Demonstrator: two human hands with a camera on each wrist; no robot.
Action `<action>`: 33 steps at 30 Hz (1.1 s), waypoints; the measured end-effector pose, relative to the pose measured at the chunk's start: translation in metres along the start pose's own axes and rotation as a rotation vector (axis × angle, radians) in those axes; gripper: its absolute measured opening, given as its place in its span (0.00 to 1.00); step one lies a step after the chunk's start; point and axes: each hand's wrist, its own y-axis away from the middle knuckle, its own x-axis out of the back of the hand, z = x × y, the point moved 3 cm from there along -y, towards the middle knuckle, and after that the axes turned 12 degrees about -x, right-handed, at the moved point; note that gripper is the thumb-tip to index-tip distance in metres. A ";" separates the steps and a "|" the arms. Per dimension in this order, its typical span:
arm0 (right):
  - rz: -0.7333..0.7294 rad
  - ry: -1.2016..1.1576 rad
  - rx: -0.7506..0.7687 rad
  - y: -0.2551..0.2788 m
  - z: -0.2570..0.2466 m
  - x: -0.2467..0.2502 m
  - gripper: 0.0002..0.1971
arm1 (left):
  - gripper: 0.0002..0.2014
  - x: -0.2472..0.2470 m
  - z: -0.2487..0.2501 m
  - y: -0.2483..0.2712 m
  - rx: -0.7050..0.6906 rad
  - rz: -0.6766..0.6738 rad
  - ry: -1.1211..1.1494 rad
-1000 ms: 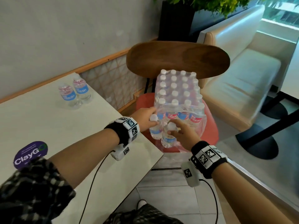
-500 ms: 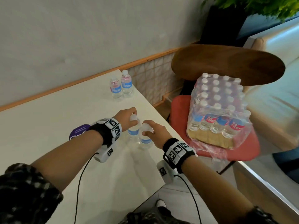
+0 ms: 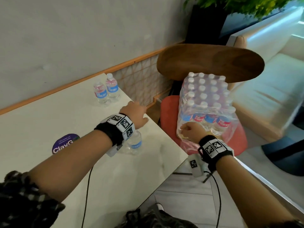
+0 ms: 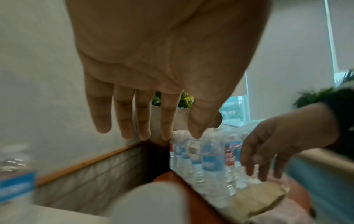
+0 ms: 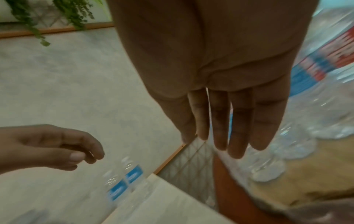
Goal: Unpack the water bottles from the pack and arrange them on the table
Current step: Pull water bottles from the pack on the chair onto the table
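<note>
A shrink-wrapped pack of water bottles (image 3: 205,99) stands on a red chair seat (image 3: 166,112) to the right of the white table (image 3: 57,120). Two bottles (image 3: 106,92) stand at the table's far edge by the wall. Another bottle (image 3: 135,143) stands near the right edge, partly hidden under my left wrist. My left hand (image 3: 136,114) hovers open over the table's right edge and holds nothing; its fingers (image 4: 124,115) are straight. My right hand (image 3: 191,130) reaches the pack's torn front, its fingers (image 5: 237,121) straight and empty, near the pack (image 5: 316,91).
A wooden chair back (image 3: 210,63) rises behind the pack. A cream sofa (image 3: 263,89) lies to the right, with a planter (image 3: 207,22) in the corner. A purple sticker (image 3: 65,143) marks the table. Cables hang from both wrists.
Both hands carried a bottle each from the pack to the table, let go of them there, and have swung back right toward the pack, now empty.
</note>
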 end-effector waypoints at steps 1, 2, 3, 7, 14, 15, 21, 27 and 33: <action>0.024 -0.010 -0.022 -0.007 0.010 0.009 0.14 | 0.19 -0.001 0.015 -0.010 -0.055 0.012 0.057; 0.051 -0.029 -0.035 -0.012 0.017 0.018 0.16 | 0.18 -0.003 0.030 -0.021 -0.107 0.014 0.109; 0.080 -0.049 -0.048 -0.018 0.023 0.026 0.19 | 0.18 -0.007 0.045 -0.032 -0.153 0.013 0.147; 0.254 -0.087 -0.027 -0.035 0.031 0.055 0.26 | 0.19 -0.025 0.095 -0.070 -0.264 -0.038 0.187; 0.182 -0.563 -0.005 -0.054 0.045 0.048 0.21 | 0.34 -0.048 0.122 -0.100 -0.235 -0.130 0.236; 0.151 -0.631 -0.010 -0.057 0.046 0.048 0.26 | 0.34 -0.051 0.123 -0.101 -0.230 -0.140 0.238; 0.296 -0.526 0.005 -0.060 0.047 0.058 0.29 | 0.30 -0.048 0.125 -0.103 -0.227 -0.092 0.342; 0.365 -0.205 0.121 -0.038 0.042 0.056 0.15 | 0.35 -0.040 0.142 -0.105 -0.276 -0.066 0.403; 0.239 -0.212 0.246 -0.015 0.034 0.057 0.07 | 0.42 -0.043 0.154 -0.109 -0.273 -0.071 0.497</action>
